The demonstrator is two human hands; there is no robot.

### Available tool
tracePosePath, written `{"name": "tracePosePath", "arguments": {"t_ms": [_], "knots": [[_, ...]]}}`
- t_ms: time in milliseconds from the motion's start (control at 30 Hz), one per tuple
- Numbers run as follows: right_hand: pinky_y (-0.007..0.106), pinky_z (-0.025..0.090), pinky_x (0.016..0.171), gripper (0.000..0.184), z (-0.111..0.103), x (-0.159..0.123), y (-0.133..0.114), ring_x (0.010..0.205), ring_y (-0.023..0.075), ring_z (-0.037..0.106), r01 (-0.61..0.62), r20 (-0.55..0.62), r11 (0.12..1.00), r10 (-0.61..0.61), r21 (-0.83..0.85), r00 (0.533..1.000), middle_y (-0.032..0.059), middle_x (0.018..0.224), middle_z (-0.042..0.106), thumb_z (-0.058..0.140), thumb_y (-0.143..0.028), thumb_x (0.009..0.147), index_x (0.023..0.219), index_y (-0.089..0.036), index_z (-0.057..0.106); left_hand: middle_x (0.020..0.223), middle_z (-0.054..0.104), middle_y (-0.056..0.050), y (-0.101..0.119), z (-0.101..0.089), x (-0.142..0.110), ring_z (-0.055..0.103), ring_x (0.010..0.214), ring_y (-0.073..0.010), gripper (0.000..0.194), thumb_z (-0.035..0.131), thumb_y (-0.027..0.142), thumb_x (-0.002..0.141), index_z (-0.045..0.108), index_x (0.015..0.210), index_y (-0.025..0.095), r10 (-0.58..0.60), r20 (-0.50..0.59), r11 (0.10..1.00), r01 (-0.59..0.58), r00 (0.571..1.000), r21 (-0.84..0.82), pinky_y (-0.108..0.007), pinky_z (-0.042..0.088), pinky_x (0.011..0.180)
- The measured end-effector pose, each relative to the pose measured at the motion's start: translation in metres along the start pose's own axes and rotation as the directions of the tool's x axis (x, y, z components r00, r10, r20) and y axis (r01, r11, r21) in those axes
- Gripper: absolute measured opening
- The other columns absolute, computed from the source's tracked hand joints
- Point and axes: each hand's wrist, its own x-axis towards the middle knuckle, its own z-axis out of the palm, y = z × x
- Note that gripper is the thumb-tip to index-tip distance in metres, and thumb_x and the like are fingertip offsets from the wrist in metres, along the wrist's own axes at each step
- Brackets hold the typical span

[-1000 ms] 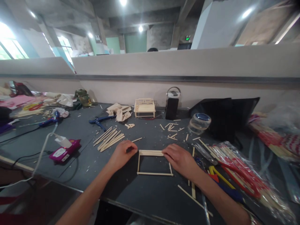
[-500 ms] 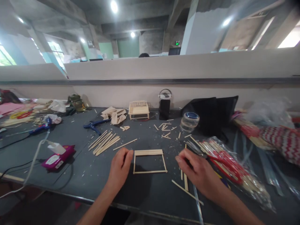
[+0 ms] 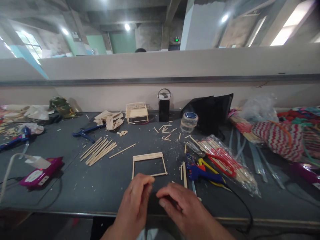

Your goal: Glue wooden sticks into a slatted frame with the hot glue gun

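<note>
A small rectangular frame of pale wooden sticks [image 3: 148, 156] lies flat on the dark table, with several sticks side by side along its far edge. My left hand [image 3: 135, 200] is at the frame's near left corner and hides part of its near side. Its fingers are loosely bent and nothing shows in them. Just right of it, my right hand [image 3: 181, 205] hovers near the table's front edge, thumb and forefinger apart, holding nothing visible. A blue glue gun [image 3: 203, 173] lies beyond my right hand, beside yellow-handled pliers [image 3: 210, 165].
Loose sticks [image 3: 100, 150] lie left of the frame. A small stick-built furniture model [image 3: 137, 113], a black phone-like slab [image 3: 164, 110] and a lidded jar [image 3: 189, 122] stand behind. Bagged sticks [image 3: 225, 160] and red-handled scissors [image 3: 222, 164] lie right; a purple power strip [image 3: 42, 173] lies left.
Both hands have come closer together and nearer the table's front edge, from either side of the frame. The view has shifted right, and the glue gun now shows clear of my right hand.
</note>
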Motion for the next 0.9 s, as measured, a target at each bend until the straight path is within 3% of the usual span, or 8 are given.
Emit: {"name": "tracePosePath", "arguments": {"t_ms": [100, 200, 333, 400, 600, 900], "knots": [[0.025, 0.045, 0.076, 0.015, -0.019, 0.017, 0.022, 0.086, 0.0149, 0.063, -0.061, -0.054, 0.981, 0.052, -0.185, 0.997, 0.0016, 0.09, 0.069, 0.049, -0.021, 0.091, 0.094, -0.021, 0.064, 0.097, 0.061, -0.004, -0.029, -0.01, 0.017, 0.059, 0.091, -0.0156, 0.022, 0.039, 0.014, 0.094, 0.054, 0.108, 0.022, 0.023, -0.029, 0.993, -0.019, 0.999, 0.114, -0.027, 0.048, 0.079], [0.025, 0.044, 0.082, 0.016, -0.041, 0.044, 0.044, 0.092, 0.0155, 0.064, -0.15, -0.104, 0.901, 0.118, -0.408, 0.988, 0.0023, 0.096, 0.07, 0.05, -0.02, 0.091, 0.096, -0.021, 0.065, 0.103, 0.061, -0.009, -0.06, -0.018, 0.043, 0.057, 0.098, -0.0211, 0.019, 0.047, 0.02, 0.091, 0.06, 0.106, 0.019, 0.031, -0.031, 0.958, -0.021, 0.999, 0.286, -0.035, 0.047, 0.085], [0.025, 0.044, 0.08, 0.019, -0.052, 0.077, 0.06, 0.093, 0.0171, 0.065, -0.193, -0.075, 0.823, 0.181, -0.535, 0.981, 0.0031, 0.095, 0.072, 0.05, -0.02, 0.091, 0.093, -0.021, 0.069, 0.095, 0.068, -0.006, -0.085, -0.019, 0.074, 0.06, 0.09, -0.021, 0.017, 0.053, 0.019, 0.088, 0.067, 0.095, 0.02, 0.038, 0.173, 0.928, -0.099, 0.984, 0.36, -0.038, 0.044, 0.085], [0.025, 0.044, 0.076, 0.021, -0.048, 0.088, 0.063, 0.09, 0.0183, 0.066, -0.197, -0.06, 0.808, 0.198, -0.556, 0.978, 0.0034, 0.092, 0.073, 0.049, -0.021, 0.091, 0.088, -0.021, 0.07, 0.089, 0.07, -0.004, -0.091, -0.019, 0.082, 0.061, 0.085, -0.019, 0.016, 0.053, 0.019, 0.087, 0.069, 0.088, 0.021, 0.001, 0.199, 0.928, -0.075, 0.98, 0.365, -0.035, 0.044, 0.081], [0.024, 0.043, 0.073, 0.025, -0.03, 0.093, 0.068, 0.09, 0.0184, 0.066, -0.223, -0.058, 0.774, 0.236, -0.592, 0.97, 0.0045, 0.091, 0.073, 0.048, -0.021, 0.092, 0.088, -0.022, 0.073, 0.077, 0.066, -0.006, -0.102, -0.032, 0.067, 0.059, 0.076, -0.0202, 0.023, 0.047, 0.023, 0.087, 0.069, 0.079, 0.019, -0.177, -0.006, 0.876, 0.16, 0.984, 0.455, -0.032, 0.044, 0.069], [0.023, 0.044, 0.079, 0.027, -0.024, 0.089, 0.07, 0.093, 0.0163, 0.065, -0.214, -0.032, 0.801, 0.237, -0.559, 0.971, 0.0037, 0.092, 0.071, 0.045, -0.021, 0.094, 0.095, -0.023, 0.073, 0.076, 0.064, -0.003, -0.086, -0.029, 0.038, 0.06, 0.073, -0.0172, 0.026, 0.046, 0.028, 0.089, 0.069, 0.081, 0.02, -0.349, -0.026, 0.864, 0.332, 0.937, 0.379, -0.028, 0.043, 0.066]]}}
